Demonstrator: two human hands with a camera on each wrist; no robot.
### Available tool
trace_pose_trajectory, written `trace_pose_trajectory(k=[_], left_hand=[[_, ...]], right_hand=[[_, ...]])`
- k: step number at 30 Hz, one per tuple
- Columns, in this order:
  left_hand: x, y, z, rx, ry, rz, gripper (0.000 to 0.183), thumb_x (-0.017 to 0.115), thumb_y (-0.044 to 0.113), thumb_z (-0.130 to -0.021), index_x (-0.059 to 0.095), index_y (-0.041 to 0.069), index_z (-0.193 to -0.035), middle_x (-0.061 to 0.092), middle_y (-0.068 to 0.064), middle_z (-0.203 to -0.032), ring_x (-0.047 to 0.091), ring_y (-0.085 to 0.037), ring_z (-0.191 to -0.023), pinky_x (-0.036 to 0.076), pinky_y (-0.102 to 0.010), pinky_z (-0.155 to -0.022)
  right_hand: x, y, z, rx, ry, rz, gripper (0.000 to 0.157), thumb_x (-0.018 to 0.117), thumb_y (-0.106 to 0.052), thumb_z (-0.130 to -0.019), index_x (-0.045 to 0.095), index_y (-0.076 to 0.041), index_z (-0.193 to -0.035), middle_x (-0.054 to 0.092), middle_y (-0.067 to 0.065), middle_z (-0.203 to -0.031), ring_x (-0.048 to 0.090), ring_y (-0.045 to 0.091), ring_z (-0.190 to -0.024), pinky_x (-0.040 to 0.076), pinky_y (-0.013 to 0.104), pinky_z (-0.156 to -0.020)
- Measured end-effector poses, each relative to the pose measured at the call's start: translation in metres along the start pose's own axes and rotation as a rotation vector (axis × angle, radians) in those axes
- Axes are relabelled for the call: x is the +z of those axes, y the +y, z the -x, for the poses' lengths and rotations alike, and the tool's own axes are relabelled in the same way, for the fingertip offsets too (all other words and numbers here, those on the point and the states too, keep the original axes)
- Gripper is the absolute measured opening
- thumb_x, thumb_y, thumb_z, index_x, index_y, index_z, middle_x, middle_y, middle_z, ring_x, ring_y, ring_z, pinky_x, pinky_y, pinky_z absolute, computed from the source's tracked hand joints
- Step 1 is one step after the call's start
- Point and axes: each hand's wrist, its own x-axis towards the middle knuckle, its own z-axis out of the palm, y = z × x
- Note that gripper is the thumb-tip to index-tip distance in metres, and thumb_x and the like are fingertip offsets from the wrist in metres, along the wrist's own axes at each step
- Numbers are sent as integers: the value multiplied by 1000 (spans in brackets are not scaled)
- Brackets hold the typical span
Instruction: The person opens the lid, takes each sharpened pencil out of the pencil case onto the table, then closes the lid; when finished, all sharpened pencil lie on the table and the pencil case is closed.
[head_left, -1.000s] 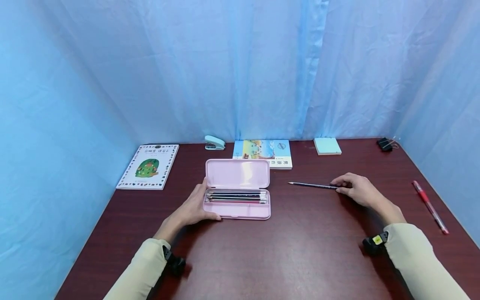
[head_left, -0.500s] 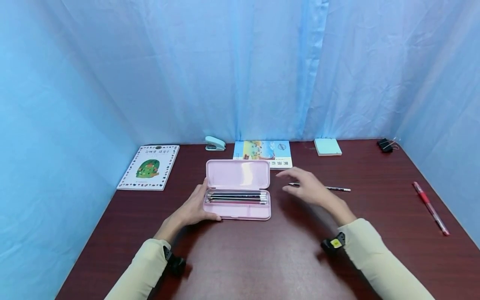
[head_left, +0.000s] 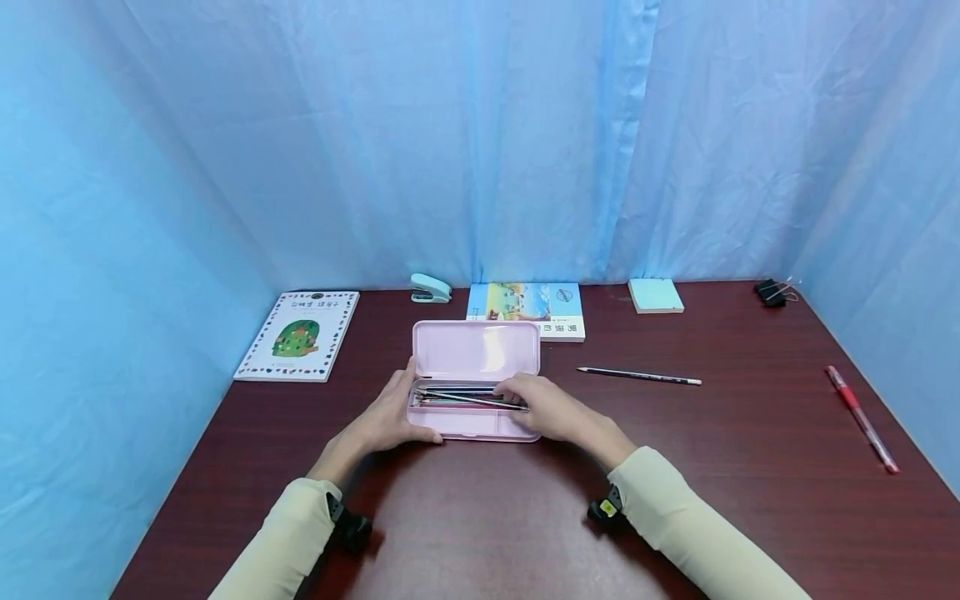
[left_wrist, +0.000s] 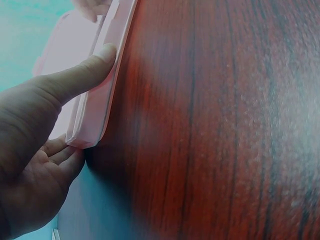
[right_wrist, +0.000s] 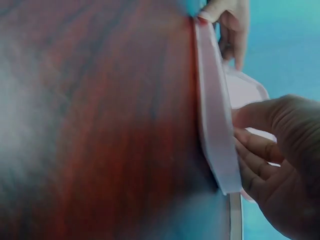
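Observation:
A pink pencil case (head_left: 461,424) lies open on the table, its lid (head_left: 453,348) tipped back. Several pencils (head_left: 450,387) fill its long rear compartment. My left hand (head_left: 378,418) grips the left end, thumb along the front wall and fingers round the side, as the left wrist view also shows. Over the right end, my right hand (head_left: 553,410) pinches the end of one pencil (head_left: 472,401), which slants across the others. The right wrist view is blurred and hides that pencil behind the case wall. Another dark pencil (head_left: 637,376) lies on the table to the right.
Behind the case lies a blue book (head_left: 525,302), with a mint stapler (head_left: 431,288) to its left. A white book (head_left: 297,335) is at far left. Sticky notes (head_left: 656,295), a black binder clip (head_left: 771,292) and a red pen (head_left: 862,419) are on the right.
My right hand has let go of the dark pencil on the table and moved left into the case. One pencil there now slants in its fingers. My left hand has stayed put.

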Motion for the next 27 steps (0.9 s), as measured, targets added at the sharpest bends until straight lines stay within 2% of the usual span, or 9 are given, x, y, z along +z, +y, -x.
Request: trace_pose_trajectory(k=[7, 16, 23, 27], left_hand=[[-1, 0, 0, 11, 6, -1, 128, 83, 46, -61, -2, 8, -148, 27, -16, -141, 34, -25, -123, 31, -44, -102], [1, -1, -1, 3, 6, -7, 128, 83, 47, -60, -2, 9, -149, 28, -15, -141, 34, -25, -123, 30, -43, -102], [0, 0, 0, -17, 3, 5, 130, 83, 49, -59, -3, 12, -149, 28, -14, -141, 34, -25, -123, 30, -44, -103], [1, 0, 0, -8, 8, 5, 130, 83, 49, -59, -3, 11, -149, 28, -14, -141, 34, -25, -123, 30, -44, -102]], right_hand=[[5, -1, -3, -74, 40, 24, 26, 61, 5, -78, 65, -5, -101, 61, 4, -85, 55, 15, -80, 44, 31, -76], [3, 1, -2, -29, 38, 28, 19, 64, -1, -80, 70, -9, -96, 60, -1, -87, 55, 13, -83, 44, 31, -77], [-15, -1, 3, -5, -3, -41, 18, 62, -2, -84, 71, -10, -97, 63, -1, -90, 56, 9, -83, 47, 27, -74], [-30, 6, 12, -23, 45, -62, 16, 63, -2, -84, 71, -9, -96, 64, 0, -90, 56, 11, -83, 47, 29, -74]])
